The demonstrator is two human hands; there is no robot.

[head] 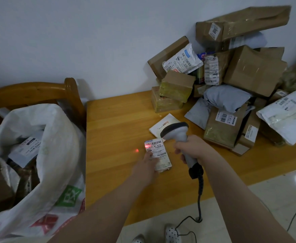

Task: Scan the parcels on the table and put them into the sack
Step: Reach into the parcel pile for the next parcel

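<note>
My left hand grips a small white-labelled parcel lying on the wooden table. My right hand holds a grey barcode scanner just right of that parcel, its head angled down at the label. Red scanner light falls on the label's left edge, with a second red dot on the table beside it. A flat white parcel lies just behind the scanner. The open white sack stands to the left of the table with several parcels inside.
A large heap of brown boxes and grey and white mailer bags fills the table's back right, against the wall. A wooden chair stands behind the sack. The scanner's black cable hangs over the table's front edge to the floor.
</note>
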